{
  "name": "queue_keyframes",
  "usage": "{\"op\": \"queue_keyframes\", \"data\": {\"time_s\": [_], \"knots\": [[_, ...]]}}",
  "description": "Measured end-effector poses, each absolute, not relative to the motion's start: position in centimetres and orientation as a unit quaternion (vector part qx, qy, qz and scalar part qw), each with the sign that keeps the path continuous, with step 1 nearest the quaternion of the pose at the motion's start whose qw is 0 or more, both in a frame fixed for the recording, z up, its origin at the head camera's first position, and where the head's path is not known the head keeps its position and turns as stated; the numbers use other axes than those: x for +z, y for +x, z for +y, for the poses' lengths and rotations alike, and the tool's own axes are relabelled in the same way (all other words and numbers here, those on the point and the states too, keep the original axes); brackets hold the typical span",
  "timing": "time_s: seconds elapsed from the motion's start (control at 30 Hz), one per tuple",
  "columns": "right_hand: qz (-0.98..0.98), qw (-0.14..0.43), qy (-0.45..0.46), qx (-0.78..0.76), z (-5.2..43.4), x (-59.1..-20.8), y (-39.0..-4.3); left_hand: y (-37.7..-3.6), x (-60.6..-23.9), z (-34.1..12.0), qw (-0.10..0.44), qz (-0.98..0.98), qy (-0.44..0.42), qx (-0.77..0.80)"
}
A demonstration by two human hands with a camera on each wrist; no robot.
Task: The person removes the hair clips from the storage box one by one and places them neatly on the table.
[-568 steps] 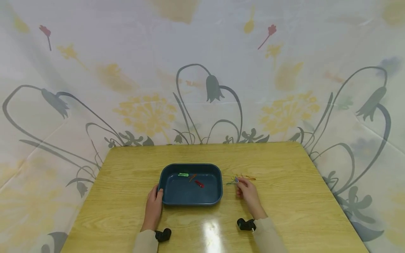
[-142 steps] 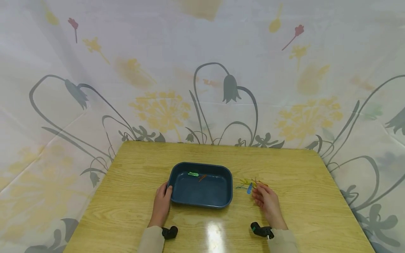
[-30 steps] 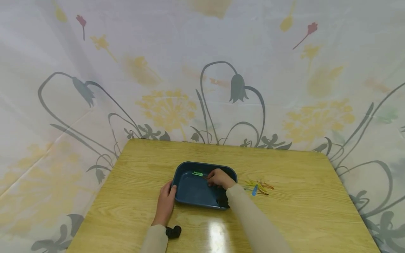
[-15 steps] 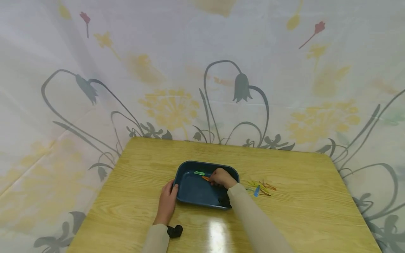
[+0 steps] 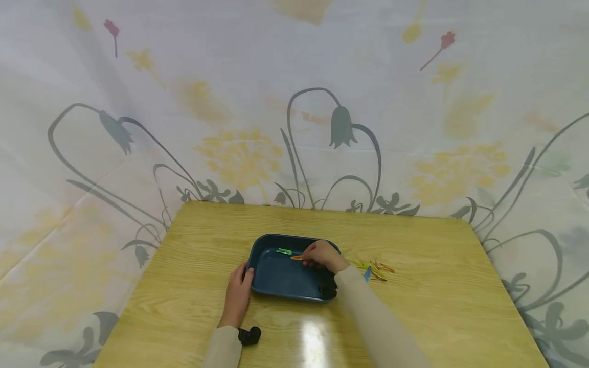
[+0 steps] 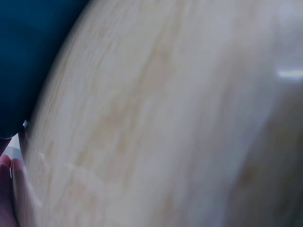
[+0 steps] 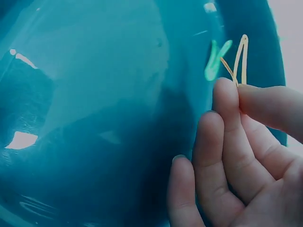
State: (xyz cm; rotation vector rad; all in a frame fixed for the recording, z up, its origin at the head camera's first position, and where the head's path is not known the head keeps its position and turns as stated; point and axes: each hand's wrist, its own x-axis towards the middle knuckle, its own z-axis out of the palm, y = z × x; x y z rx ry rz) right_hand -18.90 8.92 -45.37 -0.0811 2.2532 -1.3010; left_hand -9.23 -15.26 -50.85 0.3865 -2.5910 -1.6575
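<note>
A dark blue tray (image 5: 276,278) sits mid-table. My left hand (image 5: 244,278) holds its left edge, thumb over the rim; the left wrist view shows only the tray's side (image 6: 23,56) and a bit of my fingers (image 6: 7,189). My right hand (image 5: 307,257) reaches into the tray's far right part and pinches an orange clip (image 5: 296,257) between thumb and forefinger. In the right wrist view the orange clip (image 7: 239,59) sticks out from my right hand (image 7: 236,90), just above the tray floor (image 7: 94,94). A green clip (image 5: 284,251) lies beside it; the green clip (image 7: 215,59) touches the far wall.
A small pile of coloured clips (image 5: 375,267), with a blue clip (image 5: 367,274) at its near edge, lies on the wooden table (image 5: 437,286) right of the tray. A flower-print cloth (image 5: 294,102) hangs behind and beside the table.
My right hand went from the clip pile on the table into the tray. Over the last second it has stayed there, and the orange clip now shows at its fingertips. The left hand kept its hold.
</note>
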Motion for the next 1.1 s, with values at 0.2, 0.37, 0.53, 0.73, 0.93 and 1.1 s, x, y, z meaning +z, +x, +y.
{"op": "queue_keyframes", "data": {"time_s": [0.2, 0.37, 0.53, 0.73, 0.93, 1.1], "knots": [[0.832, 0.255, -0.037, -0.492, 9.3, -44.5, -18.8, -9.2, -50.7, -15.3, 0.013, -0.833, 0.126, -0.539], [0.816, 0.247, -0.034, -0.521, 10.1, -43.7, -18.5, -9.2, -50.8, -15.3, 0.011, -0.835, 0.123, -0.537], [0.802, 0.250, -0.038, -0.541, 10.8, -42.9, -18.1, -9.2, -50.9, -15.4, 0.010, -0.832, 0.122, -0.541], [0.797, 0.245, -0.046, -0.550, 11.8, -42.5, -17.6, -9.3, -50.9, -15.4, 0.009, -0.831, 0.122, -0.542], [0.796, 0.233, -0.050, -0.557, 12.7, -42.3, -17.1, -9.3, -50.9, -15.4, 0.004, -0.833, 0.124, -0.539], [0.787, 0.224, -0.057, -0.572, 13.6, -42.3, -16.6, -9.3, -50.9, -15.4, 0.003, -0.832, 0.126, -0.540]]}}
